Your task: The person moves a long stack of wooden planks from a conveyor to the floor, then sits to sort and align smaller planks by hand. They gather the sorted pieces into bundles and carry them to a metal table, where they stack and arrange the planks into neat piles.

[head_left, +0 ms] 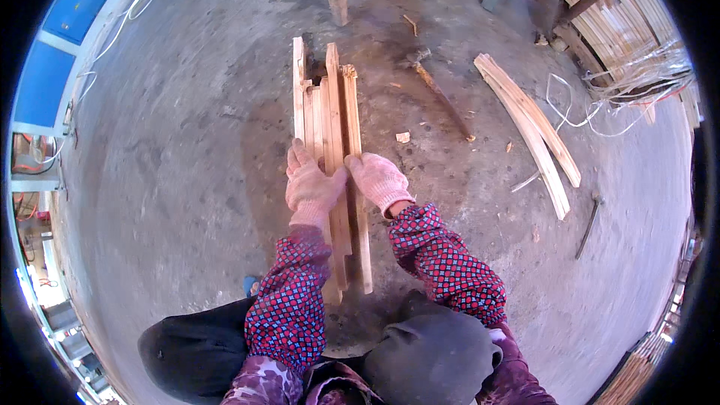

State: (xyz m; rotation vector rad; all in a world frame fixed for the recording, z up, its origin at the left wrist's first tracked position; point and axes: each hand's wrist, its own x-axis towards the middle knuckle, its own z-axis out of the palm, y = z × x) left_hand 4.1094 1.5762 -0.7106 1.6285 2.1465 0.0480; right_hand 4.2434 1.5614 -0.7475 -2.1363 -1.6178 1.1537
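A narrow bundle of pale wooden strips (316, 116) lies lengthwise on the concrete floor in front of me, its far ends uneven. My left hand (311, 186), in a pink knit glove, rests flat on top of the bundle with its fingers stretched forward and thumb out to the right. Along the right side runs a separate wooden strip (351, 109), with a dark gap between it and the others. My right hand (379, 180), gloved alike, has its thumb and fingers closed on that strip. The hands nearly touch at the thumbs.
Right of the bundle lies a wooden-handled hammer (444, 101). Farther right are two loose wooden strips (525, 124) and a thin metal bar (590, 226). Stacked timber (622, 19) with tangled white strapping (637, 79) stands at the far right. Blue panels (49, 86) edge the left.
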